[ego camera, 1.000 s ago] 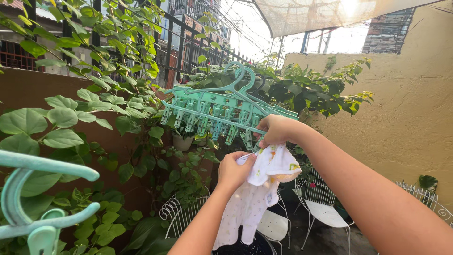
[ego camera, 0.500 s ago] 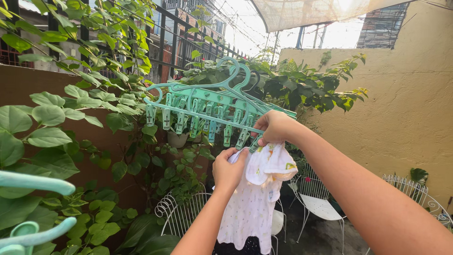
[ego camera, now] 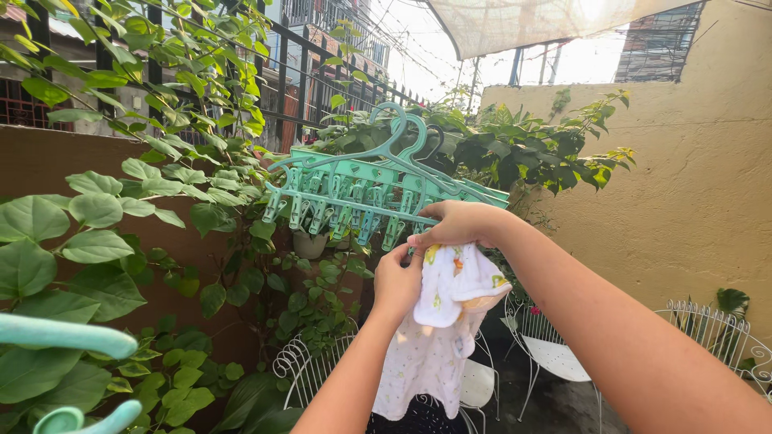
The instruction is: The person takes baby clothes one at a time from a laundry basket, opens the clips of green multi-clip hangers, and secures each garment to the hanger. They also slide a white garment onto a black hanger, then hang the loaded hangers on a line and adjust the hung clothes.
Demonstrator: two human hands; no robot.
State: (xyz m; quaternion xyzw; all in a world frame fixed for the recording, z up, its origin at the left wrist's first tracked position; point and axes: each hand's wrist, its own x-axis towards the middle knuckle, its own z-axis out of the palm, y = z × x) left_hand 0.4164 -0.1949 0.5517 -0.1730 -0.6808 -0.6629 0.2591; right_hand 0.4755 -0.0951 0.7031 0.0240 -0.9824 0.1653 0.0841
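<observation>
A small white garment (ego camera: 438, 337) with a faint scattered print (tiny coloured motifs near its top) hung limp from its upper edge, bunched and folded over there, its lower part dangling straight down. Just above it hung a mint-green plastic clip hanger (ego camera: 362, 197), tilted, its row of pegs pointing down and its hooks rising at the top, the garment's top edge touching the nearest pegs.
</observation>
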